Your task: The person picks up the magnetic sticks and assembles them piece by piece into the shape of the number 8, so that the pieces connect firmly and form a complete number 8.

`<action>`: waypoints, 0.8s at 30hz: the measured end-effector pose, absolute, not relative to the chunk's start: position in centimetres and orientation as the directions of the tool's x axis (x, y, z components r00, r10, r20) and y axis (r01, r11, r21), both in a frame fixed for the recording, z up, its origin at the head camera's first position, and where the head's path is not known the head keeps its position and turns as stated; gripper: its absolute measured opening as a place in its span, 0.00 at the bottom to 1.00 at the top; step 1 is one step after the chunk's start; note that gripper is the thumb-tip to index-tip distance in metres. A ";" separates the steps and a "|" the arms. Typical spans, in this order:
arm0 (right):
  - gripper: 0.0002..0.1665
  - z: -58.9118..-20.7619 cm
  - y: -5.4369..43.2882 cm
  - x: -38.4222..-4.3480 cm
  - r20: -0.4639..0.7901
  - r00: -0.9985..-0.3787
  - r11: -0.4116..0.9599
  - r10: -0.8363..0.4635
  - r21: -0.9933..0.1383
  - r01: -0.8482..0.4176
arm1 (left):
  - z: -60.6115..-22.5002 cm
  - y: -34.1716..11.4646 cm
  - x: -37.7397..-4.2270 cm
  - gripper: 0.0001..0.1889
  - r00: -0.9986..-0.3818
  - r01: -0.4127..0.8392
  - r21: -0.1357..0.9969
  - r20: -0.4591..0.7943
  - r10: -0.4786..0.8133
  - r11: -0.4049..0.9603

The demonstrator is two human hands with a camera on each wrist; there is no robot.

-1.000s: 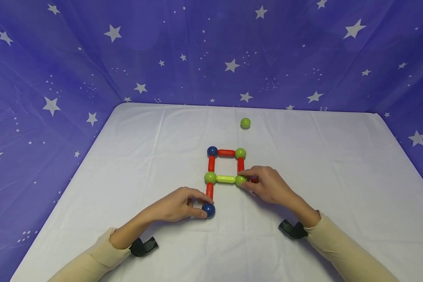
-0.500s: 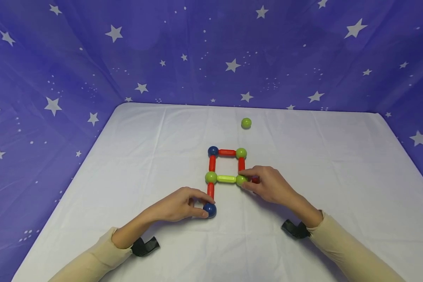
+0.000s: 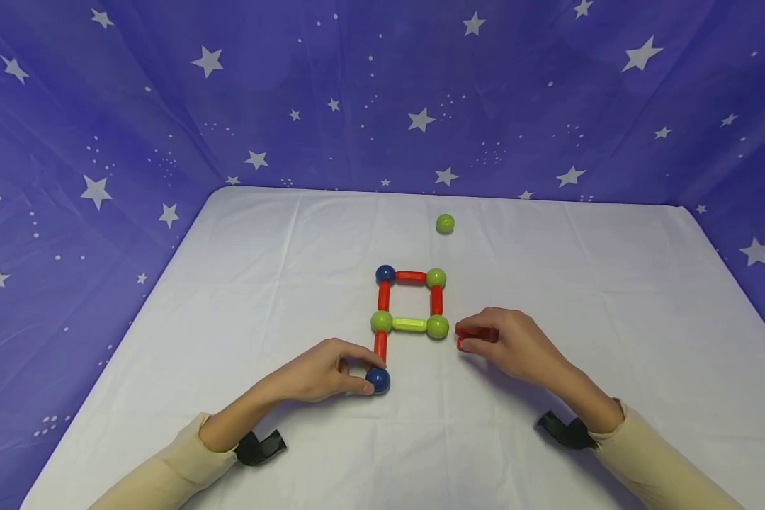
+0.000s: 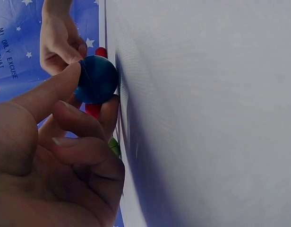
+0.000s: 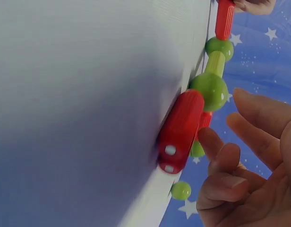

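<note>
My left hand [image 3: 321,368] pinches a blue ball [image 3: 379,381] between thumb and fingers at the near end of a red magnetic stick [image 3: 380,346]. That stick joins a square of balls and sticks: a blue ball [image 3: 385,273] at far left, green balls at the other corners, red sticks on three sides, and a lime stick [image 3: 410,324] on the near side. Just right of the square's near right green ball [image 3: 438,327], my right hand [image 3: 516,343] is over two red sticks [image 5: 182,123] lying side by side. Its fingers look spread and apart from them in the right wrist view.
A loose green ball [image 3: 445,223] lies behind the square. White cloth [image 3: 261,283] covers the table, and a purple star-patterned curtain [image 3: 357,106] stands around the back and sides.
My right hand has let go of the square's near right green ball and moved right, over the red sticks. The left hand stays on the blue ball.
</note>
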State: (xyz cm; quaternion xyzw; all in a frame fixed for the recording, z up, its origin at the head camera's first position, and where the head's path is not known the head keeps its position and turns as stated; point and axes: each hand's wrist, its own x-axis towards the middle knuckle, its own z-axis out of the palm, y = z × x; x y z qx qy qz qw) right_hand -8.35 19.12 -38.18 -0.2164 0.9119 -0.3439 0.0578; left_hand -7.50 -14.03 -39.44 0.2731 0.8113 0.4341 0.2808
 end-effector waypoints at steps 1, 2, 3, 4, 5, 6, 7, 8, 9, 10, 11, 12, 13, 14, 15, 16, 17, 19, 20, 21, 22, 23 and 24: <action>0.15 -38.2 19.4 -8.2 0.040 -0.904 0.676 -0.426 -0.651 -0.347 | -39.4 -14.0 -7.5 0.17 -0.695 0.197 0.858 -0.220 0.685 0.475; 0.16 -38.2 19.7 -8.0 0.037 -0.908 0.684 -0.417 -0.646 -0.340 | -39.4 -14.0 -7.5 0.17 -0.696 0.194 0.857 -0.222 0.683 0.477; 0.16 -38.2 20.0 -7.8 0.032 -0.911 0.691 -0.411 -0.641 -0.334 | -39.4 -14.0 -7.5 0.17 -0.697 0.192 0.857 -0.223 0.681 0.478; 0.17 -38.2 20.3 -7.7 0.024 -0.914 0.699 -0.405 -0.637 -0.326 | -39.4 -14.0 -7.4 0.17 -0.698 0.189 0.858 -0.225 0.680 0.478; 0.17 -38.3 20.5 -7.6 0.015 -0.916 0.707 -0.400 -0.631 -0.319 | -39.4 -14.0 -7.4 0.17 -0.698 0.187 0.858 -0.227 0.679 0.479; 0.17 -38.3 20.7 -7.5 0.008 -0.917 0.716 -0.398 -0.622 -0.316 | -39.4 -14.0 -7.4 0.17 -0.699 0.184 0.858 -0.228 0.678 0.479; 0.17 -38.4 20.9 -7.4 0.001 -0.918 0.722 -0.398 -0.616 -0.314 | -39.4 -14.0 -7.4 0.16 -0.699 0.183 0.859 -0.229 0.678 0.479; 0.16 -38.4 21.1 -7.4 -0.006 -0.918 0.727 -0.397 -0.612 -0.311 | -39.4 -13.9 -7.4 0.16 -0.699 0.182 0.860 -0.228 0.678 0.476; 0.16 -38.5 21.2 -7.4 -0.013 -0.917 0.730 -0.398 -0.610 -0.308 | -39.4 -13.9 -7.4 0.16 -0.699 0.182 0.860 -0.228 0.678 0.477; 0.16 -38.5 21.2 -7.4 -0.020 -0.917 0.731 -0.399 -0.610 -0.306 | -39.4 -14.0 -7.4 0.16 -0.699 0.180 0.860 -0.229 0.678 0.476; 0.16 -38.6 21.3 -7.4 -0.024 -0.915 0.731 -0.403 -0.610 -0.306 | -39.4 -14.0 -7.4 0.16 -0.699 0.179 0.861 -0.229 0.678 0.476; 0.16 -38.6 21.3 -7.4 -0.024 -0.913 0.729 -0.408 -0.610 -0.310 | -39.4 -14.0 -7.3 0.16 -0.698 0.179 0.862 -0.229 0.679 0.475; 0.16 -38.6 21.3 -7.4 -0.025 -0.911 0.727 -0.411 -0.612 -0.311 | -39.4 -14.0 -7.3 0.16 -0.697 0.178 0.863 -0.230 0.680 0.474; 0.16 -38.7 21.3 -7.5 -0.025 -0.909 0.724 -0.416 -0.613 -0.315 | -39.4 -14.0 -7.3 0.16 -0.696 0.178 0.863 -0.230 0.681 0.473; 0.16 -38.7 21.3 -7.5 -0.024 -0.907 0.723 -0.421 -0.612 -0.319 | -39.5 -14.0 -7.3 0.16 -0.695 0.177 0.863 -0.232 0.681 0.474; 0.16 -38.8 21.3 -7.5 -0.022 -0.905 0.723 -0.426 -0.610 -0.325 | -39.5 -14.0 -7.3 0.16 -0.694 0.176 0.863 -0.232 0.682 0.473; 0.16 -38.8 21.3 -7.5 -0.022 -0.904 0.724 -0.428 -0.607 -0.328 | -39.5 -14.0 -7.3 0.16 -0.693 0.176 0.864 -0.231 0.683 0.472; 0.16 -38.8 21.2 -7.5 -0.024 -0.904 0.730 -0.427 -0.598 -0.329 | -39.5 -14.0 -7.3 0.17 -0.692 0.176 0.865 -0.230 0.685 0.469; 0.16 -38.8 21.2 -7.5 -0.024 -0.904 0.733 -0.426 -0.595 -0.330 | -39.5 -14.0 -7.4 0.17 -0.691 0.176 0.866 -0.230 0.685 0.469; 0.16 -38.8 21.2 -7.5 -0.026 -0.905 0.736 -0.425 -0.591 -0.329 | -39.5 -14.0 -7.4 0.17 -0.691 0.176 0.866 -0.230 0.685 0.468; 0.16 -38.9 21.2 -7.5 -0.026 -0.904 0.736 -0.426 -0.591 -0.330 | -39.5 -14.1 -7.4 0.17 -0.690 0.176 0.866 -0.229 0.686 0.467; 0.16 -38.9 21.2 -7.5 -0.026 -0.905 0.737 -0.425 -0.590 -0.330 | -39.5 -14.1 -7.4 0.17 -0.690 0.177 0.866 -0.229 0.686 0.467; 0.16 -38.9 21.2 -7.5 -0.025 -0.905 0.737 -0.425 -0.590 -0.330 | -39.5 -14.1 -7.4 0.17 -0.691 0.179 0.866 -0.228 0.686 0.468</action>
